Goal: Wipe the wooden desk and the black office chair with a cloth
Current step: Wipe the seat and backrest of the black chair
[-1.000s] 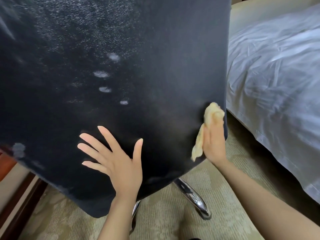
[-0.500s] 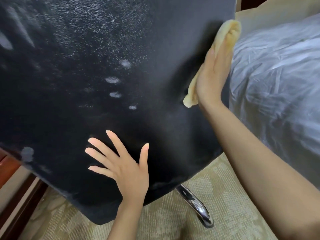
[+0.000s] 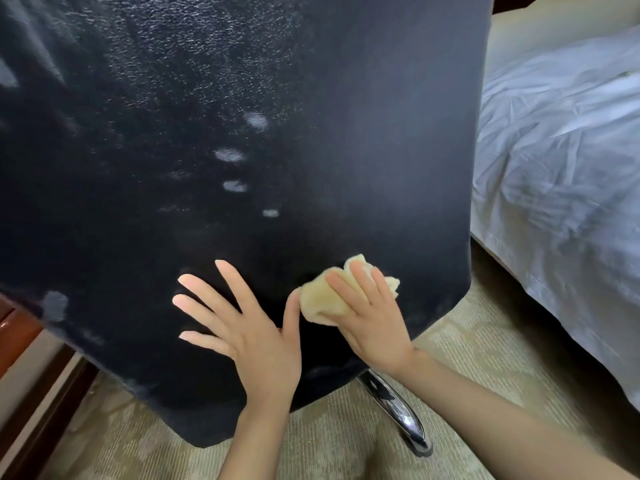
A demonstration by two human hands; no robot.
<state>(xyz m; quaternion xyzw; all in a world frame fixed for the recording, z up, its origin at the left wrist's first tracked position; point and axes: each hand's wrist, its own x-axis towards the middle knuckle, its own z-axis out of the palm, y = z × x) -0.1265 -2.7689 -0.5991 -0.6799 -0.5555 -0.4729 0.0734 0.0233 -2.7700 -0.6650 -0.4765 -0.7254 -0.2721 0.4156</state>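
Observation:
The back of the black office chair (image 3: pixel 311 116) fills most of the view, its leather marked with a few pale smudges near the middle. My left hand (image 3: pixel 242 327) lies flat on the lower part of the backrest, fingers spread and straight. My right hand (image 3: pixel 370 313) presses a crumpled yellow cloth (image 3: pixel 322 299) against the backrest with straight fingers, just right of my left thumb. A sliver of the wooden desk (image 3: pixel 14 327) shows at the left edge, behind the chair.
A bed with rumpled white sheets (image 3: pixel 561 168) stands close on the right of the chair. A chrome chair leg (image 3: pixel 401 414) sticks out below the backrest over beige patterned carpet (image 3: pixel 346 445). A dark wooden skirting (image 3: pixel 45 407) runs along the lower left.
My right hand swept the cloth from the chair's lower right edge up to its upper right edge, then down to the lower middle beside my left hand. My left hand stayed in place.

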